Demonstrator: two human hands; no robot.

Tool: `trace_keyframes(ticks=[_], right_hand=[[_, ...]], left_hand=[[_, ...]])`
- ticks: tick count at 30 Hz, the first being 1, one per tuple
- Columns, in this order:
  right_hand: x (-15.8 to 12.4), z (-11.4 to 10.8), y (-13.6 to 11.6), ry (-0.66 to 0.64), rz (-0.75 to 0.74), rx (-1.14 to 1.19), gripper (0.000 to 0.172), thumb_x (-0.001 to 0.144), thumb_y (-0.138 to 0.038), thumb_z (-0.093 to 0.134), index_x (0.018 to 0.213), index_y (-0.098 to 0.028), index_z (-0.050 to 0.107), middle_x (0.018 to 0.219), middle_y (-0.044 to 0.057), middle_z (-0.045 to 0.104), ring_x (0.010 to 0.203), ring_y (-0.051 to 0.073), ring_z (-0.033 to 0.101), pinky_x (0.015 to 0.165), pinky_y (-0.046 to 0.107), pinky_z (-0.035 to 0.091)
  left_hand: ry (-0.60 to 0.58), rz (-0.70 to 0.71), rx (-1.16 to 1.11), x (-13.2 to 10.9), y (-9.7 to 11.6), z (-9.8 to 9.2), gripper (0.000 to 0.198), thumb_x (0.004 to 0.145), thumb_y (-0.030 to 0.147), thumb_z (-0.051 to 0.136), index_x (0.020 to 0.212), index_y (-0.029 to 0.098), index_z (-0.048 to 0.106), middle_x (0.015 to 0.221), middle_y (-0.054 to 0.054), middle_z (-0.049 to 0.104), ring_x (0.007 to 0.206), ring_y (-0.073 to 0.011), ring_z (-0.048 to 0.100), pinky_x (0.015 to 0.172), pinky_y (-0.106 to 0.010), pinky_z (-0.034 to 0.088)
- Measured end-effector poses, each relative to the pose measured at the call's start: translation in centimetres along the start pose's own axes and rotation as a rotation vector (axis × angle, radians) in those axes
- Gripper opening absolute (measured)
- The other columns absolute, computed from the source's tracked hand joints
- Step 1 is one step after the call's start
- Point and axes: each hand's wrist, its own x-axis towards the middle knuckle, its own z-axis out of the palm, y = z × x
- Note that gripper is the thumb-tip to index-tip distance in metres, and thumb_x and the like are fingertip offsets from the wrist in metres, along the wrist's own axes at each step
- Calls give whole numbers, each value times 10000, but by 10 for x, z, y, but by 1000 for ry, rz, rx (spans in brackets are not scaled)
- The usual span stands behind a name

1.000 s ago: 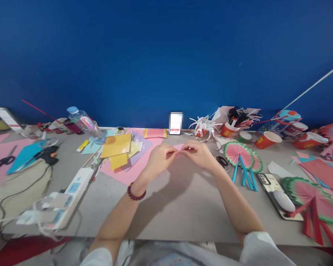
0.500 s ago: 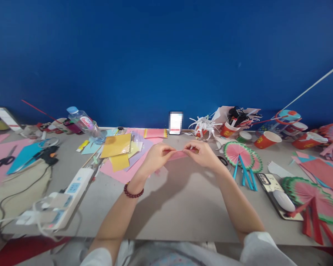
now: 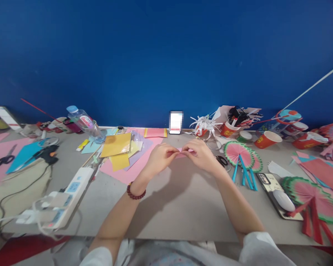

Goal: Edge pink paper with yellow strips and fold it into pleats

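Observation:
Both my hands meet above the middle of the grey table [image 3: 183,207]. My left hand [image 3: 159,158] and my right hand [image 3: 201,155] each pinch an end of a small folded piece of pink paper [image 3: 182,153], fingertips almost touching. Most of the paper is hidden by my fingers. A dark red bead bracelet [image 3: 135,193] sits on my left wrist. A stack of yellow, pink and purple paper sheets [image 3: 124,153] lies just left of my left hand.
Pink-and-green paper fans [image 3: 242,157] with blue sticks and a phone [image 3: 277,194] lie to the right. Red paper cups [image 3: 268,139] and white paper strips [image 3: 205,125] stand at the back. A power strip [image 3: 69,194], glue gun [image 3: 47,153], scissors [image 3: 4,160] and a water bottle [image 3: 84,123] lie left.
Half a second ago my hands held the pink paper stretched out between them. They have since moved together, so only a small bit of paper shows between my fingertips.

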Motion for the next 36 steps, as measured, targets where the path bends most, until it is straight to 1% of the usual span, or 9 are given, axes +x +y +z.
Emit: trace_keyframes(ticks=[3, 6, 12, 18, 20, 22, 24, 30, 36], right_hand=[[-1, -1, 3, 26, 9, 8, 174, 880, -262, 545, 757, -204, 653, 748, 54, 656, 752, 199, 536, 716, 324, 352], [-1, -3, 3, 46, 11, 17, 167, 869, -239, 553, 734, -204, 644, 735, 50, 651, 745, 198, 529, 712, 325, 351], [-1, -4, 3, 34, 19, 23, 152, 862, -212, 565, 721, -206, 622, 732, 38, 654, 741, 193, 524, 719, 318, 343], [-1, -5, 1, 29, 24, 33, 180, 873, -254, 553, 712, -207, 620, 739, 43, 657, 741, 195, 538, 731, 326, 351], [-1, -7, -1, 23, 27, 34, 180, 872, -258, 552, 715, -205, 623, 732, 42, 658, 738, 194, 542, 733, 328, 355], [-1, -7, -3, 13, 34, 45, 181, 871, -263, 549, 721, -204, 631, 728, 41, 660, 730, 189, 549, 727, 323, 363], [-1, -6, -5, 6, 39, 69, 171, 867, -265, 547, 741, -204, 646, 738, 40, 668, 723, 181, 559, 720, 313, 375], [0, 0, -6, 3, -6, 103, 177, 880, -290, 552, 759, -195, 640, 752, 41, 673, 734, 173, 565, 721, 300, 378], [0, 0, -5, 52, 8, 113, 189, 885, -232, 543, 710, -194, 605, 690, 19, 633, 688, 157, 538, 700, 291, 361]], left_hand=[[12, -48, -60, 0, -3, -4, 215, 840, 374, 586, 842, 204, 719, 857, -47, 705, 801, -183, 622, 700, -277, 481], [17, -87, -107, 0, -6, -10, 225, 830, 389, 592, 835, 197, 709, 839, -40, 694, 767, -169, 617, 657, -260, 485], [-9, -147, -224, -1, -8, -12, 268, 818, 437, 592, 831, 193, 702, 811, -26, 677, 615, -124, 586, 475, -209, 453], [-33, -208, -241, -4, -7, -10, 311, 832, 483, 561, 879, 206, 693, 817, -26, 662, 423, -79, 501, 345, -213, 371], [1, -164, -210, -3, -8, -9, 270, 832, 443, 576, 841, 201, 695, 811, -24, 668, 486, -94, 532, 405, -217, 407], [47, -92, -164, -1, -9, -8, 217, 821, 385, 604, 786, 192, 696, 792, -25, 676, 627, -124, 581, 540, -229, 456], [63, -49, -139, 0, -9, -7, 189, 817, 347, 613, 763, 187, 699, 777, -29, 680, 714, -143, 591, 635, -244, 461], [35, -54, -121, 0, -8, -5, 215, 811, 371, 617, 752, 188, 713, 734, -30, 668, 678, -144, 569, 607, -238, 425], [54, -110, -263, 1, -6, -8, 231, 787, 412, 641, 853, 198, 698, 862, -28, 691, 745, -147, 596, 645, -242, 459]])
